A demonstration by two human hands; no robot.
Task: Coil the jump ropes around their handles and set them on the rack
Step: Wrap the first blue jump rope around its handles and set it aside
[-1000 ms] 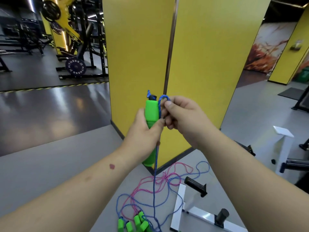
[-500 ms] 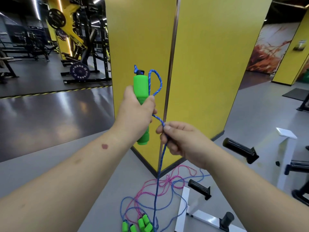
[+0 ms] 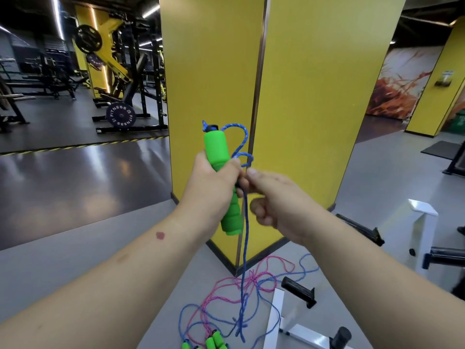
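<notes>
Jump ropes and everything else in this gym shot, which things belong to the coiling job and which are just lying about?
Part of the job:
green handle, gripped by the left hand
blue rope, pinched by the right hand
pink rope on the floor
spare green handles on the floor
white rack

Just lying about:
yellow pillar
weight plate
squat rack

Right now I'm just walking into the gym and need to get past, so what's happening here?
A person is winding a jump rope. The left hand grips a green foam handle upright, while the right hand pinches the blue rope beside it, forming loops near the handle's top. The rest trails down to a tangle of pink and blue ropes with more green handles on the floor.
</notes>
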